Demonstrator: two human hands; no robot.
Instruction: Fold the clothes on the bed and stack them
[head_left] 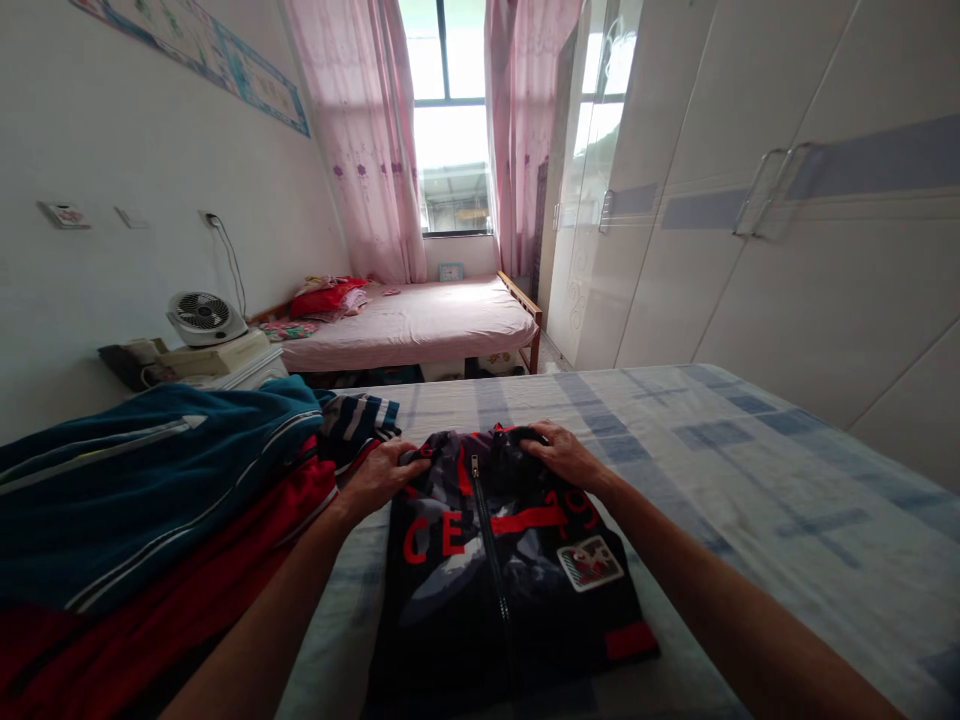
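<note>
A black zip-up jacket (525, 600) with red letters, a grey pattern and a square patch lies folded on the bed in front of me. Its zipper runs up the middle, and the collar end points away from me. My left hand (386, 472) is closed on the jacket's upper left corner, thumb on top. At the upper right corner, my right hand (562, 452) grips the fabric near the collar, its fingers curled over the edge. The undersides of both hands are hidden.
Left of the jacket lies a pile of clothes with a teal jacket (150, 500) and a red garment (225, 570). The checked bedsheet (750, 520) spreads to the right, below a white wardrobe (787, 250). Beyond are a small fan (204, 312) and a pink bed (427, 320).
</note>
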